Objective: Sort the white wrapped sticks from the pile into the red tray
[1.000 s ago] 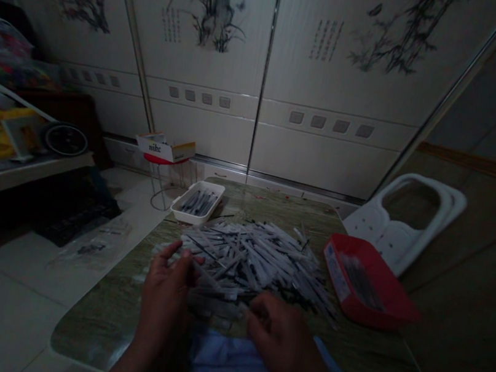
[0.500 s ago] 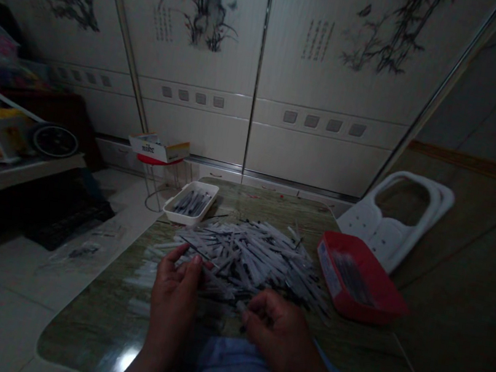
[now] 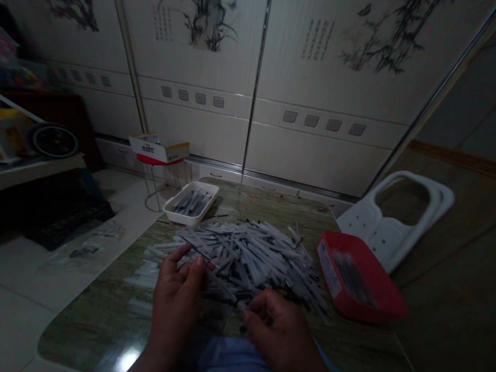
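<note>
At the near edge of a heap of slim plastic sticks, the right hand pinches a pale piece in its fingers; what the left hand has in its curled fingers, I can't tell. It looks like piece-by-piece handling, calling next for steady fingertips. The heap sits on a green desk, painted doors beyond it.

Translucent plastic sticks, glossy tabletop – creased cloth
</note>
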### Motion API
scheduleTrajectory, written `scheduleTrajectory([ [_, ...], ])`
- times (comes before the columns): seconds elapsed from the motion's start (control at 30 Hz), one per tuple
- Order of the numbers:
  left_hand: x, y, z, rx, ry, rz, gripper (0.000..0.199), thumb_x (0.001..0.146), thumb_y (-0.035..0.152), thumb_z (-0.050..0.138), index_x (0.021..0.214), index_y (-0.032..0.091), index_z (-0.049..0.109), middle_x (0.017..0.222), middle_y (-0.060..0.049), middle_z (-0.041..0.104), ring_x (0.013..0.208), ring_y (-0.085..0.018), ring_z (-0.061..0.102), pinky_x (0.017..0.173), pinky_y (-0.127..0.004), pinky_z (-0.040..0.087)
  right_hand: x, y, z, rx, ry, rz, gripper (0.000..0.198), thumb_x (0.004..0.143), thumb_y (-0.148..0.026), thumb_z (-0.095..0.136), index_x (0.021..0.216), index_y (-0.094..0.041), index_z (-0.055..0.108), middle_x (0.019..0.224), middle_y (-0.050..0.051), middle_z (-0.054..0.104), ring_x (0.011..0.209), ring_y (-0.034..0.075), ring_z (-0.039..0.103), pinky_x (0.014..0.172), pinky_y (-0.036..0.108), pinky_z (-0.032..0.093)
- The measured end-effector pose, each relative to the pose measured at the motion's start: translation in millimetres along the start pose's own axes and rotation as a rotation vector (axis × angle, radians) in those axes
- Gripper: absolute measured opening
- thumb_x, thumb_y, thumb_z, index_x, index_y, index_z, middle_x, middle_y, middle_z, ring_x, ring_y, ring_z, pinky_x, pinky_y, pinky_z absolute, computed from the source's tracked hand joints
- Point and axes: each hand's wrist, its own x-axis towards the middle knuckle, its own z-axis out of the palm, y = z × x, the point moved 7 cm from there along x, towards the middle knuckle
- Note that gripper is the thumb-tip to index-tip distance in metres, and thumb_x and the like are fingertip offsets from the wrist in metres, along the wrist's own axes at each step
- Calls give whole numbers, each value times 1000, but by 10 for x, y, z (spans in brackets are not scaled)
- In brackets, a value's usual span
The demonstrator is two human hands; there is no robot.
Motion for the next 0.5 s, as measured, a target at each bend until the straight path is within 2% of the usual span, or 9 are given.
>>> scheduleTrajectory([
  [0.5,13,-18,13,24,7,23,57,85,45,71,133,23,50,84,-2,73,66,-13,64,62,-24,51,5,-6,-14,-39,0,19,7,83,-22,59,79,-18,62,65,-2,60,61,14,56,52,22,37],
])
